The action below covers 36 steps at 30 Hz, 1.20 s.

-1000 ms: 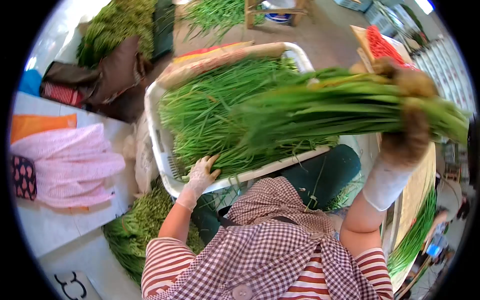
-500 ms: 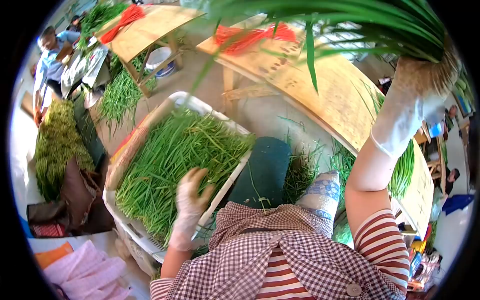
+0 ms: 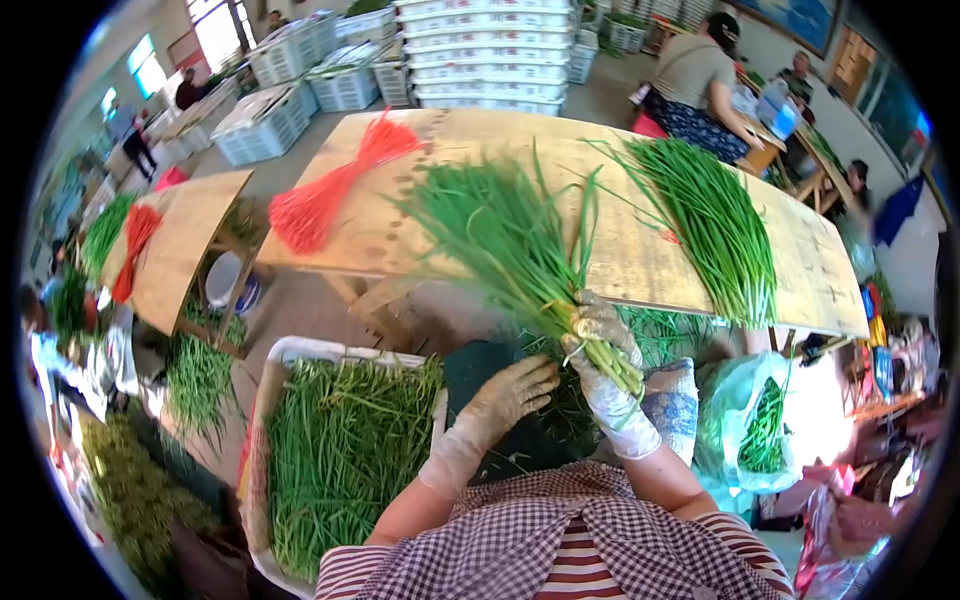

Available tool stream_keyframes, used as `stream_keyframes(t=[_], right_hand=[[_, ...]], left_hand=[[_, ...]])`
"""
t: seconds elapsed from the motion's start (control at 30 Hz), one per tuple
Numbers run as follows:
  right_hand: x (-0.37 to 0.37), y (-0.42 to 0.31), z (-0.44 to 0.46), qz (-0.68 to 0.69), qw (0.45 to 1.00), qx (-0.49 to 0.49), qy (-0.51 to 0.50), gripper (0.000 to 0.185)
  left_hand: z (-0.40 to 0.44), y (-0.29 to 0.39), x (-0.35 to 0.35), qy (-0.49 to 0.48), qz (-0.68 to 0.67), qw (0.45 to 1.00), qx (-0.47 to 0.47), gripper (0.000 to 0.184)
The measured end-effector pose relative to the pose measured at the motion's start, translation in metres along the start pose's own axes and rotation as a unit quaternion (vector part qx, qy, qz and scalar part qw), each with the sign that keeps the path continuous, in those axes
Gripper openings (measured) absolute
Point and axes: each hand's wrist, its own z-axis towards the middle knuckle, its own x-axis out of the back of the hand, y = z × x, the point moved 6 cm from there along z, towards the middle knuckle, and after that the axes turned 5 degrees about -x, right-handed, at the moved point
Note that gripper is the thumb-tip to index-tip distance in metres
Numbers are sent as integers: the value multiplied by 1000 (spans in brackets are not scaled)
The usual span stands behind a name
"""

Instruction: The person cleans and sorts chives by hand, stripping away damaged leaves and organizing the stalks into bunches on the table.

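Note:
My right hand (image 3: 603,342), in a soiled glove, is wrapped round the pale stem ends of a bunch of long green leaves (image 3: 505,235). The leafy tips fan up and left over the wooden table (image 3: 400,245) and are partly blurred. My left hand (image 3: 515,400), also gloved, is just left of the stems, fingers apart, holding nothing. Below and left of it stands a white basket (image 3: 290,348) filled with similar green leaves (image 3: 350,450). Another bundle (image 3: 705,225) lies on the table's right part.
Red ties (image 3: 345,185) lie on the table's left part. A smaller table (image 3: 175,260) stands at the left. Stacked white crates (image 3: 485,60) are behind. A seated person (image 3: 695,85) is at the back right. A plastic bag (image 3: 730,420) of greens is at the lower right.
The view has swung right toward the table. My right hand has come down from the upper right with the bunch, to the front of my body. My left hand has left the basket and is near the stems.

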Motion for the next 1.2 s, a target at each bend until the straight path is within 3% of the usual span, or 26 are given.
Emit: stream_keyframes(t=[0.07, 0.17, 0.27, 0.3, 0.33, 0.37, 0.4, 0.43, 0.47, 0.5, 0.6, 0.63, 0.67, 0.7, 0.77, 0.83, 0.87, 0.93, 1.0, 1.03, 1.1, 1.17, 1.2], right_hand=[[9, -6, -6, 11, 1000, -20, -10, 28], [16, -15, -10, 23, 999, 8, -25, 32], [26, -36, -17, 88, 996, -20, 5, 33], [30, -42, -22, 98, 995, -8, 12, 35], [33, -43, -26, 137, 990, 19, 1, 36], [35, -42, -31, 177, 983, 47, -10, 38], [37, -40, -35, 217, 973, 75, -21, 40], [36, -37, -35, 221, 970, 100, -21, 43], [40, -20, -32, 217, 974, -70, -8, 46], [49, -4, -36, 207, 949, -237, 5, 49], [96, 77, -36, -17, 958, -283, -39, 47], [110, 64, -8, -15, 979, -201, 29, 41], [111, 37, 32, 13, 978, -205, 29, 37], [108, 5, 71, 37, 990, -134, 5, 40], [86, -42, 129, 141, 988, -48, -31, 64], [59, -56, 170, 61, 990, 10, -129, 79], [43, -41, 188, 0, 988, -9, -154, 88], [14, -4, 208, -125, 970, -49, -202, 105], [-8, 6, 210, -20, 947, -150, -284, 108], [-10, -16, 210, -46, 940, -145, -306, 97], [-16, -6, 210, -40, 936, -135, -324, 80], [-24, 10, 208, 37, 942, -123, -311, 73], [-27, 18, 209, 38, 951, -107, -287, 73]], left_hand=[[8, -4, -14, -96, -90, 991, -31, 96], [23, -24, -41, -102, -114, 988, -15, 117], [40, -21, -54, -61, -146, 983, -98, 124], [45, -9, -54, 5, -153, 978, -139, 123], [47, 19, -57, 83, -111, 961, -239, 116], [49, 49, -71, 63, -81, 951, -291, 106], [51, 74, -74, 130, -113, 927, -335, 86], [62, 82, -49, 89, -169, 949, -250, 54], [58, 115, -78, 58, -176, 952, -242, 31], [55, 144, -86, 62, -109, 948, -292, 26], [40, 228, -142, 134, 79, 869, -471, 28], [35, 247, -167, 156, 152, 826, -521, 30], [38, 261, -184, 125, 206, 821, -517, 30], [41, 274, -196, 96, 259, 815, -509, 31], [54, 286, -212, 72, 336, 788, -511, 32], [74, 283, -219, 60, 364, 732, -572, 35], [84, 273, -217, 45, 384, 728, -566, 42], [129, 262, -177, -29, 303, 851, -429, 57], [141, 260, -175, -29, 389, 830, -398, 69], [148, 261, -184, -96, 369, 839, -388, 80], [197, 281, -160, -62, 341, 862, -369, 82], [184, 278, -176, 22, 418, 815, -401, 88], [176, 273, -187, 46, 399, 814, -419, 72]])
